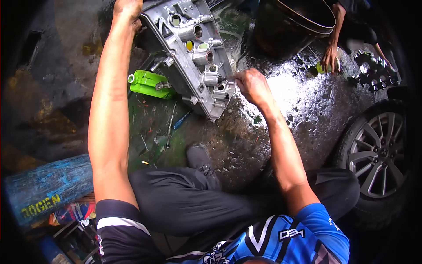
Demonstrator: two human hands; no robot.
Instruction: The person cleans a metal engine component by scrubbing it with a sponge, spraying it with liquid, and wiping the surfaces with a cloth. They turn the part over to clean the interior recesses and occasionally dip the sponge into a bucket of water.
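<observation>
A grey cast metal engine cover [189, 57] with several round tubular openings stands tilted at the top centre. My left hand [128, 12] is closed round its upper left edge, and the fingertips are partly hidden. At its lower right side, my right hand [252, 86] has its fingers pinched close to one of the round openings; what they hold, if anything, is too small to name. Beside the cover's left side lies a bright green metal tool [149, 84].
A blue screwdriver [182, 120] and a thin rod [170, 127] lie on the wet floor. Blue cylinder [52, 189] at left, wheel [380, 154] at right. Dark bucket [290, 26] at the top; another person's hand [329, 59] touches the floor near a metal part [373, 72].
</observation>
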